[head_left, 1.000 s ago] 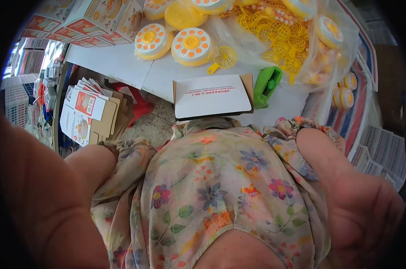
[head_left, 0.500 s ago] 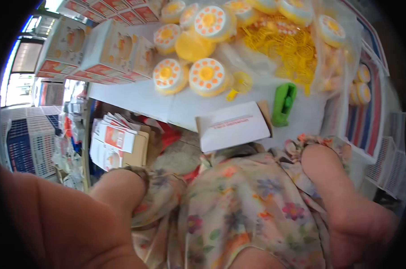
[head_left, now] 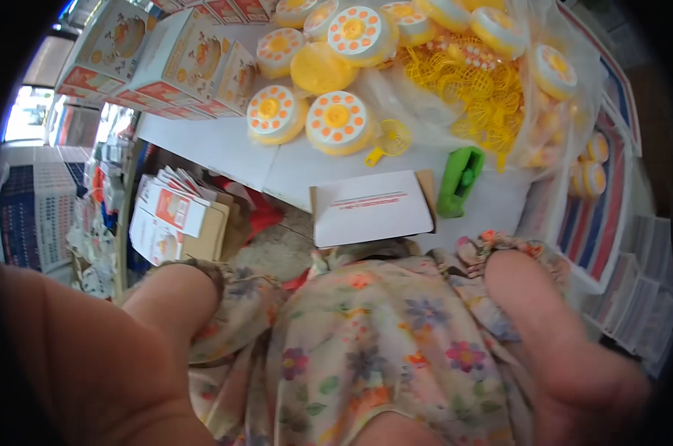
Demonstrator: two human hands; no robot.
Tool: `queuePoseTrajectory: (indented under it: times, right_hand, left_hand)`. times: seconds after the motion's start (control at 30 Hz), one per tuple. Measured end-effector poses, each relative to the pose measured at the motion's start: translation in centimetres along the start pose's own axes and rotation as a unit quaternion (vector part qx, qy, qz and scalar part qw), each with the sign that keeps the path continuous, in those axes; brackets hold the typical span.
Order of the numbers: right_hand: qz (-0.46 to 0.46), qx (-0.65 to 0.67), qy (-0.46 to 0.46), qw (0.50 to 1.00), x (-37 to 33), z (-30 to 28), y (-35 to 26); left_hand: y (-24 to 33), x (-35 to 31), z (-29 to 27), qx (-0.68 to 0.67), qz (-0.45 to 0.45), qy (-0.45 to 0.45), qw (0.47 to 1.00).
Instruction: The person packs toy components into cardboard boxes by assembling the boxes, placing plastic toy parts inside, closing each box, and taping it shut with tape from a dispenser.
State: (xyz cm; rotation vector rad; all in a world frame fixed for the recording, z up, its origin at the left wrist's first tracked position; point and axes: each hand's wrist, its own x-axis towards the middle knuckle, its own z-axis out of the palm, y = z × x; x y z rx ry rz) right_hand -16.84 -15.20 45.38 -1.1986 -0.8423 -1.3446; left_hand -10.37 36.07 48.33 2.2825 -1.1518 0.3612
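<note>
My left hand (head_left: 91,357) looms large at the lower left, close to the camera. Its palm and wrist show, but the fingers are out of sight. At the lower right my right hand (head_left: 593,375) is raised too, its fingers hidden by the picture's dark rim. Neither hand touches anything that I can see. Between the forearms, at the table's near edge, lies a white carton (head_left: 373,208) with brown side flaps. Just right of it is a green tape dispenser (head_left: 460,182). A small yellow plastic strainer (head_left: 390,141) lies beyond the carton.
Yellow-and-white round toys with orange dots (head_left: 339,121) crowd the far table (head_left: 202,145). A clear bag holds several yellow strainers (head_left: 470,89). Printed boxes (head_left: 176,63) stand at far left. Folded cartons (head_left: 176,219) sit below the table edge. A striped bag (head_left: 589,215) is at right.
The view has shifted slightly, so the carton, dispenser and cartons appear a little further left. Both hands stay raised in nearly the same pose. Nothing has been picked up or put down.
</note>
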Motion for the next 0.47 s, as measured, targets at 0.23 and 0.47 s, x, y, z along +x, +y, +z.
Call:
queuePoseTrajectory:
  times: [0.23, 0.47]
  right_hand:
    - [0.139, -0.128, -0.057, 0.98, -4.3, -4.3, 3.6]
    - [0.47, -0.062, -0.198, 0.858, -14.3, 1.7, 24.4]
  left_hand:
    - [0.6, 7.1, 5.3, -0.007, -0.07, -0.036, 0.997]
    - [0.6, 9.6, 22.1, -0.339, -0.194, -0.214, 0.895]
